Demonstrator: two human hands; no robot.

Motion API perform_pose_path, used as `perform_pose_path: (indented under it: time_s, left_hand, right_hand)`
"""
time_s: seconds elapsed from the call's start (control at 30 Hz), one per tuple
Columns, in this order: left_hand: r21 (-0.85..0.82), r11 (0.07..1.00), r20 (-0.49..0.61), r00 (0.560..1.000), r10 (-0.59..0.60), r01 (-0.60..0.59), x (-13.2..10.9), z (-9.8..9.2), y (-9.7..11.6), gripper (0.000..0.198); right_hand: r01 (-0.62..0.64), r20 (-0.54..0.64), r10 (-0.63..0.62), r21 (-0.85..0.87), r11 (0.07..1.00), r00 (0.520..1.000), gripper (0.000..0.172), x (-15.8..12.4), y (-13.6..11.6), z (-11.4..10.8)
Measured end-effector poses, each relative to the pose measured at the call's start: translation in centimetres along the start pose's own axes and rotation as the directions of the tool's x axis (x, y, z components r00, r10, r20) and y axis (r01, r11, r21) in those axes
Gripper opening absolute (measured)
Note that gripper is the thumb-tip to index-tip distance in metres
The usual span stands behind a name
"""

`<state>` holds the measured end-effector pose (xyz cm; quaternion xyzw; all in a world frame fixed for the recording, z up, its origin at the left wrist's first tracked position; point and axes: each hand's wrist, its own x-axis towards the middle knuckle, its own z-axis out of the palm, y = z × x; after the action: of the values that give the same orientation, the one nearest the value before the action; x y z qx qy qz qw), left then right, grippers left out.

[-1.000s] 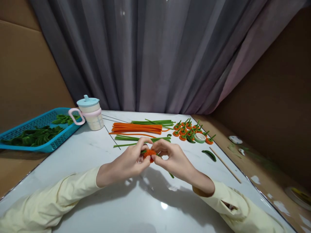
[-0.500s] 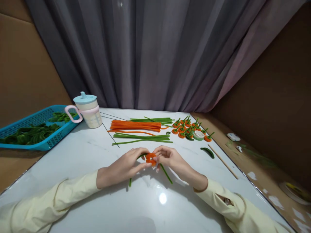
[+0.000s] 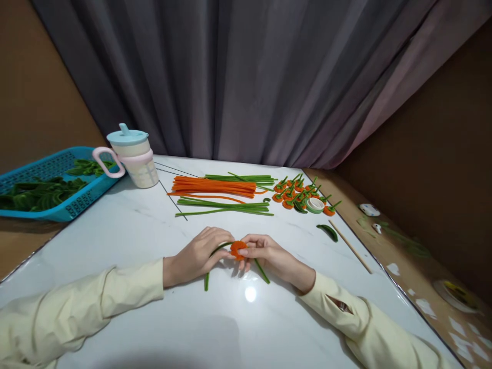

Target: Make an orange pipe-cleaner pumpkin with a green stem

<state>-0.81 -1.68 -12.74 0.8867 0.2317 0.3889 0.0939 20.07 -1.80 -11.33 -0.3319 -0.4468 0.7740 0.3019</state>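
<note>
Between my two hands is a small orange pipe-cleaner disc (image 3: 239, 249), which looks rounded and fuzzy. My right hand (image 3: 271, 255) pinches it, with the thumb across its front. My left hand (image 3: 200, 254) is closed at the disc's left side, around a green pipe cleaner (image 3: 223, 246) that arches toward the disc. One green end hangs below the left hand, and another sticks out beneath the right fingers. How the green and orange parts join is hidden by my fingers.
Orange pipe cleaners (image 3: 213, 186) and green ones (image 3: 226, 206) lie in bundles ahead. Several finished orange pieces with green stems (image 3: 289, 195) sit right, near a tape roll (image 3: 315, 205) and a thin stick (image 3: 350, 247). A lidded cup (image 3: 140, 166) and blue basket (image 3: 71, 211) stand left.
The orange piece showed an open centre before; now it looks like a fuller disc, with the right thumb over it. The left fingers have drawn back slightly. The view has tilted down a little.
</note>
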Motion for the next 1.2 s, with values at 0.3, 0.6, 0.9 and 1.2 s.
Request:
perform_pose_path:
  time_s: [0.3, 0.6, 0.9, 1.2]
  left_hand:
    - [0.193, 0.981, -0.021, 1.0, 0.013, -0.009, -0.2, -0.2, 0.4, 0.013]
    - [0.223, 0.975, -0.019, 0.999, 0.028, -0.023, 0.1, -0.1, 0.8, 0.013]
    - [0.223, 0.973, -0.003, 0.998, 0.069, -0.066, 0.3, -0.1, 0.9, 0.013]
    - [0.226, 0.972, -0.006, 0.998, -0.07, 0.069, 0.2, -0.1, 0.5, 0.015]
  right_hand:
    - [0.005, 0.038, -0.006, 0.023, 1.0, 0.999, 0.023, 0.2, 0.2, -0.6]
    - [0.018, 0.041, -0.017, -0.015, 1.0, 0.999, 0.026, 0.2, 0.5, -0.6]
    - [-0.007, 0.023, 0.009, -0.08, 0.997, 1.0, 0.03, 0.2, 0.4, -0.3]
    - [0.193, -0.047, -0.209, -0.23, 0.954, 0.977, 0.048, 0.0, 1.1, 0.1]
